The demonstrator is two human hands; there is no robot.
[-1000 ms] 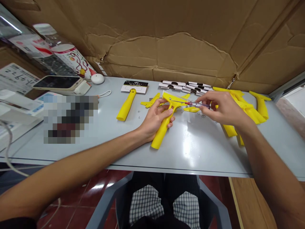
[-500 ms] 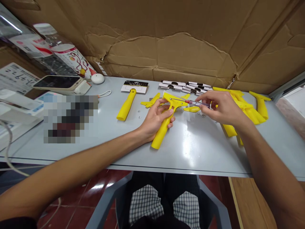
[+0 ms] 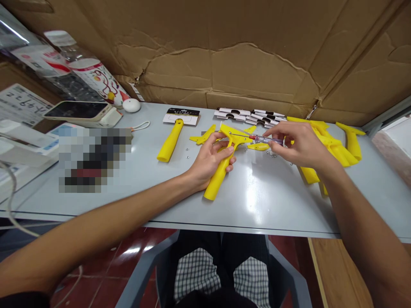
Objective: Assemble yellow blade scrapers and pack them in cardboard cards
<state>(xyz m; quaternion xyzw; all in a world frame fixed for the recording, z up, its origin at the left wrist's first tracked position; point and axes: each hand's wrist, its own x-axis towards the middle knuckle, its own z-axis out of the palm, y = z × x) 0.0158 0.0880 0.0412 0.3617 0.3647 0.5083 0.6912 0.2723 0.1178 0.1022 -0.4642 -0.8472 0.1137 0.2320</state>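
My left hand (image 3: 213,162) is wrapped round a yellow plastic scraper handle (image 3: 218,177) with a wide T-shaped head, tilted above the table. In my right hand (image 3: 297,143) is a screwdriver (image 3: 266,140) with a clear purplish grip. Its thin shaft lies across the handle's head, and the tip is near a screw at the head's left side. Another screw shows at the right side of the head. Behind the head lie loose yellow plastic pieces (image 3: 258,146), partly hidden. Small metal screws or nuts (image 3: 188,157) are scattered on the table at both sides.
A yellow handle (image 3: 171,141) lies left, by a black-and-white card (image 3: 181,116). Folded cards (image 3: 248,116) sit at the back, and more yellow handles (image 3: 340,149) are piled right. Bottles (image 3: 93,72), a phone (image 3: 77,110) and a pixelated patch are at left. Cardboard (image 3: 208,51) walls the back.
Almost nothing differs. Both hands, the yellow handle and the screwdriver keep the same places, with only a very slight shift of the view.
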